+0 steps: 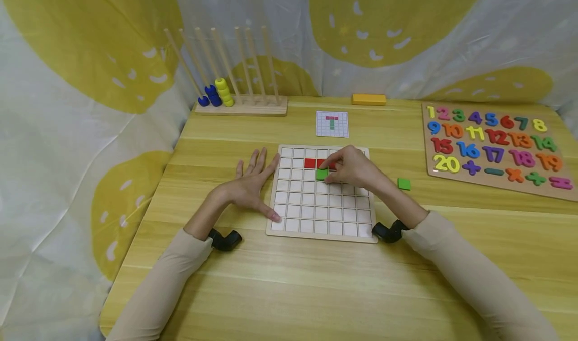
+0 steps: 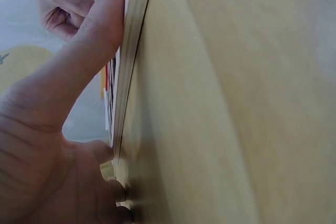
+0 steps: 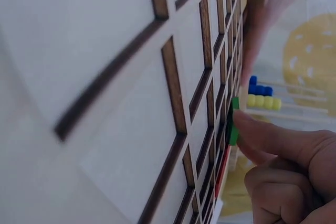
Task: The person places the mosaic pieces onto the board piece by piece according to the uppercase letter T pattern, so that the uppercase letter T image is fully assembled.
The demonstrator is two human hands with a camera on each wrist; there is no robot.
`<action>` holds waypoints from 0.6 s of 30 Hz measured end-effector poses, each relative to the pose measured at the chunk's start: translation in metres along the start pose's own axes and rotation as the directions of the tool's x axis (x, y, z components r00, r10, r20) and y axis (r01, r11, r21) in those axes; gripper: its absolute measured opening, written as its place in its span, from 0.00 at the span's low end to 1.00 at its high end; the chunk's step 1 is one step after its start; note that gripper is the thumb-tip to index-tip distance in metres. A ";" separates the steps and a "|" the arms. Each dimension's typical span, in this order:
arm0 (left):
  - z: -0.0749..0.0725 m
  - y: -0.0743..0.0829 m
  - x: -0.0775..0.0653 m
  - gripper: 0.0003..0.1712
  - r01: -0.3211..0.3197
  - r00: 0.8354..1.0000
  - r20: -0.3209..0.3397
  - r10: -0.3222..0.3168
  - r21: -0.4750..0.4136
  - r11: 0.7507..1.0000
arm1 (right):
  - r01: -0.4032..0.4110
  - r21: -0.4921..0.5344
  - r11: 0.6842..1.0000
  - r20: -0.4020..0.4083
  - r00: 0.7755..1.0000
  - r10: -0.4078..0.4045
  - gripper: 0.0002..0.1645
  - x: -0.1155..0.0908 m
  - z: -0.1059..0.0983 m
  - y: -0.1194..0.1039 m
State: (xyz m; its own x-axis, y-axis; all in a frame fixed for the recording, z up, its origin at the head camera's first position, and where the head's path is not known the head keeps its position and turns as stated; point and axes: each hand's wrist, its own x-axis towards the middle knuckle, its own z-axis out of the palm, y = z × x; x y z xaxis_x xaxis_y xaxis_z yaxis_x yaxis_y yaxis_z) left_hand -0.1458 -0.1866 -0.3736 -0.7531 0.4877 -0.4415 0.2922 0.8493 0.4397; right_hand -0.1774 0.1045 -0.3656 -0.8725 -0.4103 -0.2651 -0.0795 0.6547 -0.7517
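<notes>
The tile I pinch is plain green, as is the loose tile off the right edge of my grid board, pale wood ruled into white squares, with red tiles towards its far edge. My sleeves are beige. Along the far edge of the yellowish, wood-grained table, a white gridded card bears a red-and-green T; the block is orange-yellow. Towards the far left corner, blue beads neighbour yellow beads; towards the far right, multicoloured numerals cover a tan board.
</notes>
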 end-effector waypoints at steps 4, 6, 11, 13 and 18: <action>0.000 0.000 0.000 0.88 -0.002 1.000 0.001 0.002 -0.001 1.000 | -0.004 -0.021 1.000 0.002 1.000 0.004 0.15 0.001 0.000 -0.001; 0.000 0.000 0.001 0.88 -0.003 1.000 0.000 0.003 -0.001 1.000 | -0.006 -0.029 1.000 -0.003 1.000 0.006 0.15 0.001 0.001 -0.002; 0.000 -0.001 0.001 0.88 -0.003 1.000 0.004 0.003 -0.004 1.000 | 0.016 -0.049 0.999 -0.008 1.000 -0.016 0.15 0.002 0.001 -0.001; 0.000 -0.001 0.000 0.88 -0.001 1.000 0.005 0.001 -0.005 1.000 | 0.025 -0.054 0.998 -0.008 1.000 -0.025 0.15 0.002 0.001 -0.001; -0.001 0.000 0.000 0.88 -0.001 1.000 0.005 0.001 -0.008 1.000 | 0.021 -0.041 0.999 -0.002 1.000 -0.021 0.15 0.003 -0.001 -0.001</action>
State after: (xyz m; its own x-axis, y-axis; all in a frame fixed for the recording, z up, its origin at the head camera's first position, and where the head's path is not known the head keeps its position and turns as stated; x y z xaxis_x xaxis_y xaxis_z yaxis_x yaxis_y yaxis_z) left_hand -0.1462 -0.1869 -0.3726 -0.7495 0.4899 -0.4452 0.2885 0.8470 0.4465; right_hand -0.1807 0.1034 -0.3653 -0.8716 -0.4228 -0.2481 -0.1176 0.6717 -0.7314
